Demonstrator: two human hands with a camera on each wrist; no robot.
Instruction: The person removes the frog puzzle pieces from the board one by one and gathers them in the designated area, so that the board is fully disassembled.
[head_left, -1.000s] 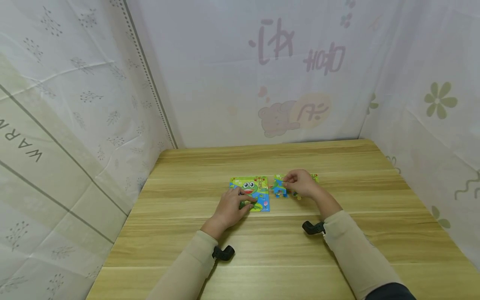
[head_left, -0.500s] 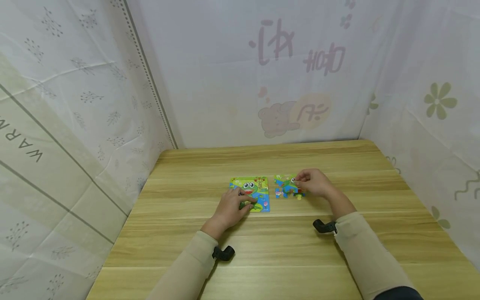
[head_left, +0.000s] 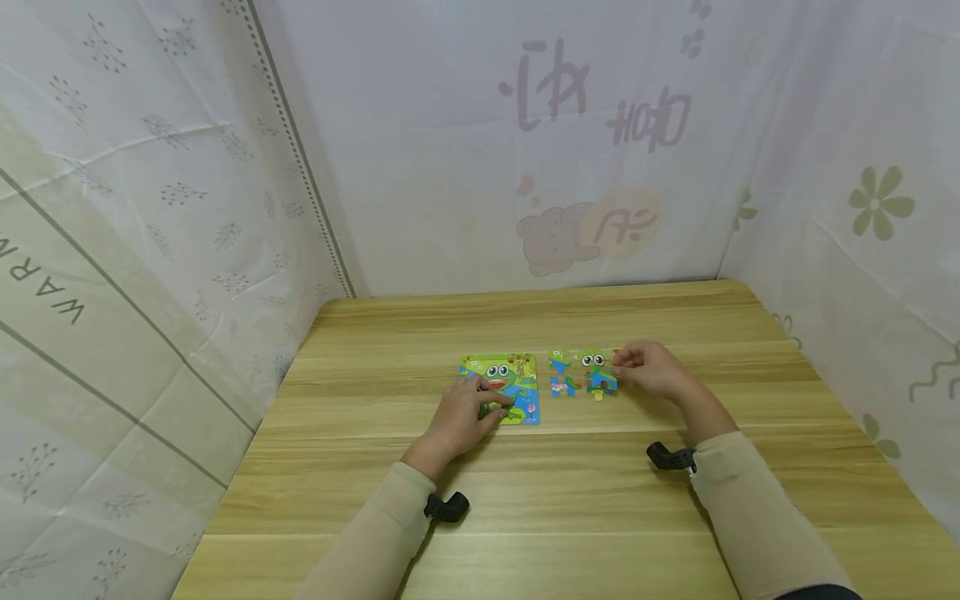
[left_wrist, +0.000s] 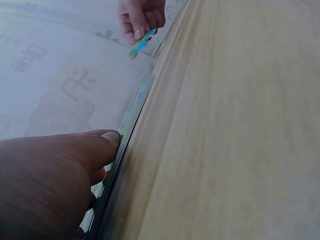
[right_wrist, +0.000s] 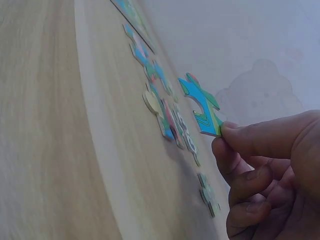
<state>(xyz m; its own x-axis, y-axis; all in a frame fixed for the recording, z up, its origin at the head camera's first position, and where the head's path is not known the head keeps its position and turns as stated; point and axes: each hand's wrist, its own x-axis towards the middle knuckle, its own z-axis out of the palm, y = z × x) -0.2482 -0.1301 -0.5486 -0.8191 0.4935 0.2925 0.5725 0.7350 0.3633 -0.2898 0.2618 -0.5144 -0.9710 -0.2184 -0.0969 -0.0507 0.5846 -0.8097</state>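
Note:
A frog picture puzzle board (head_left: 531, 404) lies flat on the table. My left hand (head_left: 459, 414) rests on its left and lower part, fingers spread over the picture and hiding some of it. In the right wrist view, my right hand (right_wrist: 270, 165) pinches a blue and green puzzle piece (right_wrist: 201, 102) between thumb and forefinger, above the table. Beneath it lie several loose pieces, among them a piece with the frog's eyes (head_left: 592, 360), a pink and blue piece (head_left: 562, 387), a green and blue corner piece (head_left: 558, 359) and a small green piece (right_wrist: 208, 195).
The wooden table (head_left: 540, 517) spreads around the puzzle, its back edge close to a printed cloth (head_left: 450, 167). Patterned cloths also hang along the left and right sides. A black wrist camera (head_left: 447, 506) sits on each sleeve.
My right hand has moved to the right across the loose pieces, carrying a piece and uncovering the frog-eyes piece. The left hand has stayed on the board.

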